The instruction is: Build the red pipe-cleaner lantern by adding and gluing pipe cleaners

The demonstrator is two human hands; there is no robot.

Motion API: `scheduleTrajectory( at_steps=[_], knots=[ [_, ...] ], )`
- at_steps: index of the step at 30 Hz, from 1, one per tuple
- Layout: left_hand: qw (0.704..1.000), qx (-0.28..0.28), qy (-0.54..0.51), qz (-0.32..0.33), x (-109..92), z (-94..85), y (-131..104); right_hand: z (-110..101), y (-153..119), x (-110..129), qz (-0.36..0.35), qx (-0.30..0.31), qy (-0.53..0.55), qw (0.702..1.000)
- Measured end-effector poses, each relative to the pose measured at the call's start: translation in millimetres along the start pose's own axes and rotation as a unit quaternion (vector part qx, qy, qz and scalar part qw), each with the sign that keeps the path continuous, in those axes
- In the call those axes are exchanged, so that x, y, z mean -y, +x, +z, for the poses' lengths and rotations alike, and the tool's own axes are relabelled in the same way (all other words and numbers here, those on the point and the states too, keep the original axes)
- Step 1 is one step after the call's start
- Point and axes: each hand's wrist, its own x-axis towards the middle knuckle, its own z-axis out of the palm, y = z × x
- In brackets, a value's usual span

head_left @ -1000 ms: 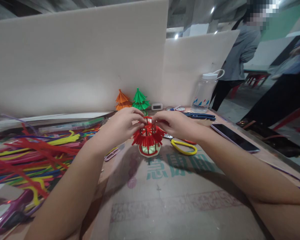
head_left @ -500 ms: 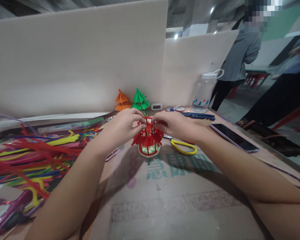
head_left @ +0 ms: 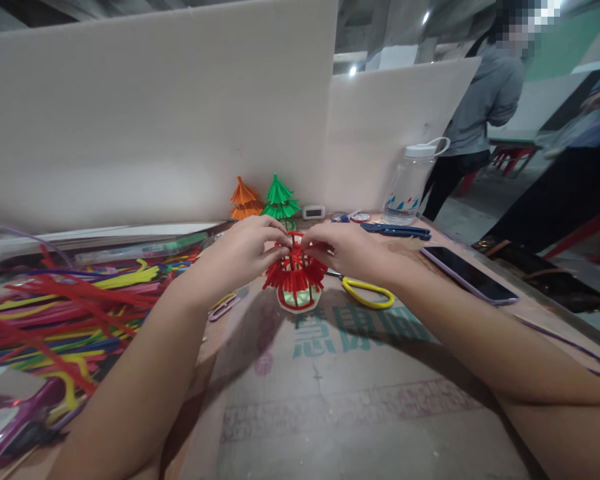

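Note:
A small red pavilion-like model (head_left: 297, 278) with a fringed skirt, dark upright posts and a pale base stands on the table between my hands. My left hand (head_left: 260, 245) pinches its upper part from the left, thumb and fingers close together. From the other side, my right hand (head_left: 337, 248) grips the top ring with bent fingers. The fingertips partly hide the top. Behind them stand a green tiered piece (head_left: 279, 199) and an orange tiered piece (head_left: 245, 199). Yellow-handled scissors (head_left: 367, 293) lie beside my right wrist, their blades partly covered.
Many coloured pipe cleaners (head_left: 75, 307) are heaped at the left. Dark blue pliers (head_left: 397, 231), a phone (head_left: 467, 273) and a clear water bottle (head_left: 404, 190) lie or stand at the right. A white board (head_left: 155, 120) rises behind the table. Two people are at the far right.
My hands stay on the red model with hardly any movement. The left forearm has shifted slightly left, showing more of the pink clip-like piece beside it.

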Motion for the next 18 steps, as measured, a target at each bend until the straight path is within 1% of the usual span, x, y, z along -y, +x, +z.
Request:
scheduleTrajectory(
  at_steps=[9,18],
  knots=[
    [1.0,-0.003,0.002,0.001,0.8,0.4,0.6,-0.4,-1.2,-1.3,-0.045,-0.017,-0.017,0.999],
    [1.0,0.001,0.001,0.001,1.9,1.8,-0.1,-2.4,-1.0,2.6,-0.024,0.006,-0.032,0.999]
  ],
)
